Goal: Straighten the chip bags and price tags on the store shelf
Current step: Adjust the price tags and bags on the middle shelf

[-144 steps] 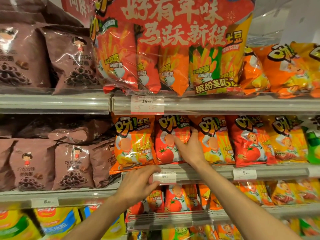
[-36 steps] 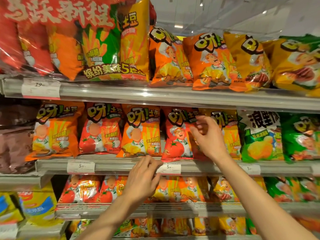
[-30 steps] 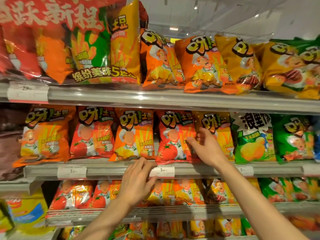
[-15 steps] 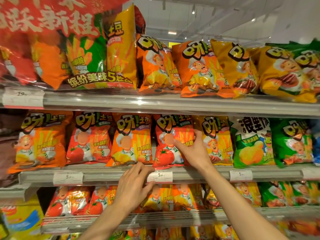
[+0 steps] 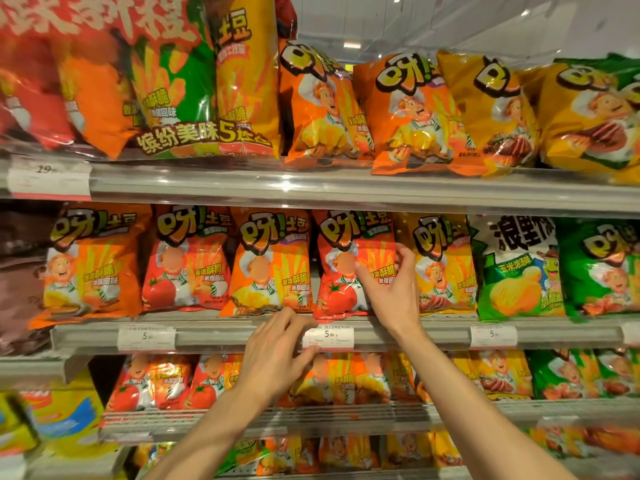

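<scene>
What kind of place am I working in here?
Most likely a supermarket snack aisle: chip bags stand face-out in rows on long metal shelves, with price tags along their front edges.

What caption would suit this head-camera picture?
Right hand grips a red bag while left hand pinches the price tag.

The left hand (image 5: 277,355) hides the price tag's (image 5: 330,338) left edge

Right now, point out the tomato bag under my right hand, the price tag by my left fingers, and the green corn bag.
tomato bag (image 5: 341,299), head view, on the printed tomato.
price tag (image 5: 330,337), head view, middle of its white face.
green corn bag (image 5: 516,292), head view, on the pictured chip.
</scene>
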Available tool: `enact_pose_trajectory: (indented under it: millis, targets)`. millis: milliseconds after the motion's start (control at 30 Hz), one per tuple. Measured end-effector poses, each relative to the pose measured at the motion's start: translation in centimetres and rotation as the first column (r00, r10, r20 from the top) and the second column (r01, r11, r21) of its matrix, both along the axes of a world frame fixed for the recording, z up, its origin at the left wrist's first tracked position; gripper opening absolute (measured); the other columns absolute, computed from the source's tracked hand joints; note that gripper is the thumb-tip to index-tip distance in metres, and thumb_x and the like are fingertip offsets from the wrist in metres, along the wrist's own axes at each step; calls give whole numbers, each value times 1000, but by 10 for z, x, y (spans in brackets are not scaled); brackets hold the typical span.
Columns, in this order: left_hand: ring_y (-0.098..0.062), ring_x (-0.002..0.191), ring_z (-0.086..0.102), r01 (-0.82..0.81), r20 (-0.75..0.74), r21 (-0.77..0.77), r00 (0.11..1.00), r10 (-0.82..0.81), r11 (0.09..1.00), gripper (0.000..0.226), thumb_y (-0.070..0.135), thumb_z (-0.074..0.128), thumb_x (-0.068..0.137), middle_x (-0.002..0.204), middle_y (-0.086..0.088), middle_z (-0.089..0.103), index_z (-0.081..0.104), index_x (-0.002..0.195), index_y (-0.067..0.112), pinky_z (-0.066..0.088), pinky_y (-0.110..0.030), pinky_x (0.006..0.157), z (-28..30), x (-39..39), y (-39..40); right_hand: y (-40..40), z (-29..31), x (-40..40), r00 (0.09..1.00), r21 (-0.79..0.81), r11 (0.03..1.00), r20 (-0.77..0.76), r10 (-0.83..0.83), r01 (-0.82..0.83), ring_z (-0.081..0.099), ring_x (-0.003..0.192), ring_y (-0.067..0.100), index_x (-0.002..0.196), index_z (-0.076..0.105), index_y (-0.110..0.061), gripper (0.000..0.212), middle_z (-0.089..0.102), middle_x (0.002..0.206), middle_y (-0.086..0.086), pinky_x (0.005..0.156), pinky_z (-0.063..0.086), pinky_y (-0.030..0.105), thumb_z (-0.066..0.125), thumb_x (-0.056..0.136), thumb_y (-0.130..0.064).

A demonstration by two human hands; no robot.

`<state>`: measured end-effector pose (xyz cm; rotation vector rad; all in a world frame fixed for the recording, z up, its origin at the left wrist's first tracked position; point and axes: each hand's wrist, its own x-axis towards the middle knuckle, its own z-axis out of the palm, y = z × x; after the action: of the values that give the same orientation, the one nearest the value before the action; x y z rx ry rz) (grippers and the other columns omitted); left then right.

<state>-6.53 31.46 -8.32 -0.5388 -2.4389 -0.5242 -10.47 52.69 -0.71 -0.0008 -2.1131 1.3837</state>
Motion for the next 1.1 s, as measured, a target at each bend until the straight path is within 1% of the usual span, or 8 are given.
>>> enact_pose_trajectory:
  millis: [267,433,567,667,767,833,933,1100]
  targets:
    - [-14,91,58,25,34,14,999,-25,1000,37,45,71,83,99,11,50,58,115,32,39,-26,70,3,3,0,3,-2,2,998,111,994,58,-10,4,50,129,22,151,26,-18,90,49,143,4,106,44,38,64,83,-63]
    - [-13,96,52,29,60,60,998,-33,998,34,43,65,88,98,14,43,58,119,31,33,-26,75,4,8,4,5,-11,31,999,230,972,7,-41,39,27,146,15,156,21,-19,81,29,160,0,115,25,30,59,92,-54]
    - [-18,98,53,39,-6,98,999,-39,994,37,34,69,85,101,8,51,63,121,23,43,-33,81,-8,17,8,14,-44,65,998,425,904,24,-56,41,14,151,11,156,23,-23,74,19,164,-3,121,15,31,52,96,-54]
    - [-26,107,56,25,-35,146,999,-20,989,41,30,66,87,118,-5,58,64,125,16,50,-42,87,-28,28,11,25,-80,95,993,549,836,97,-68,4,0,153,8,156,25,-27,73,6,167,-6,122,8,30,49,94,-59]
    - [-31,122,50,59,6,212,998,-62,976,41,30,66,90,142,-8,44,61,128,17,47,-47,99,-50,44,15,43,-118,123,984,608,792,166,-66,-49,-1,153,10,156,22,-26,74,2,167,-4,123,10,32,49,94,-55]
    - [-29,130,46,101,17,242,994,-108,965,43,31,63,92,146,-6,37,58,132,17,42,-44,106,-64,57,19,57,-138,139,946,551,829,309,-97,-95,2,152,9,157,16,-29,77,3,166,-6,124,15,37,54,94,-52]
    - [-19,136,38,8,204,349,975,-84,937,51,42,56,92,146,-3,39,51,140,27,36,-35,108,-80,78,31,79,-157,158,916,451,887,391,-94,-101,24,149,13,156,20,-27,78,26,162,-4,119,30,43,58,92,-50]
    - [-6,115,52,-75,290,473,954,-75,878,49,36,66,91,128,1,56,54,136,18,48,-29,97,-93,102,72,126,-167,172,834,236,972,535,-137,8,55,119,13,151,31,-32,67,54,134,-7,93,49,34,58,93,-49]
